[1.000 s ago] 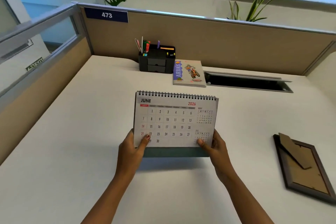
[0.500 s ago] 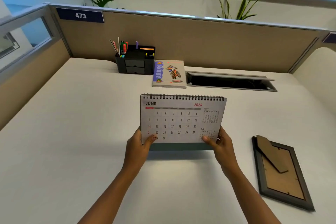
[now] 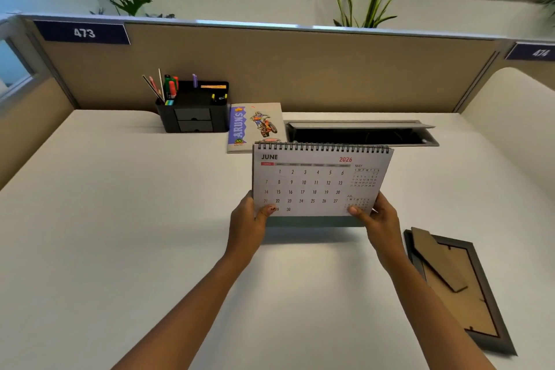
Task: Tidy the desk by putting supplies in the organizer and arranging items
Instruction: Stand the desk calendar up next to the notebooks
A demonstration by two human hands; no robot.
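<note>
A spiral-bound desk calendar (image 3: 318, 180) showing June 2026 stands upright over the middle of the white desk (image 3: 105, 234). My left hand (image 3: 249, 222) grips its lower left corner and my right hand (image 3: 375, 216) grips its lower right corner. A black organizer (image 3: 195, 116) with pens, markers and two small drawers stands at the back by the partition. Right of it lies a notebook (image 3: 252, 126) with a motorbike picture; the calendar's top edge overlaps its near corner in view.
A picture frame (image 3: 456, 285) lies face down at the right, close to my right forearm. An open cable tray slot (image 3: 360, 135) runs along the back, behind the calendar. Beige partitions wall the desk at the back and left.
Both hands have carried the calendar farther back and a little right, towards the notebook and cable slot. The view has shifted right.
</note>
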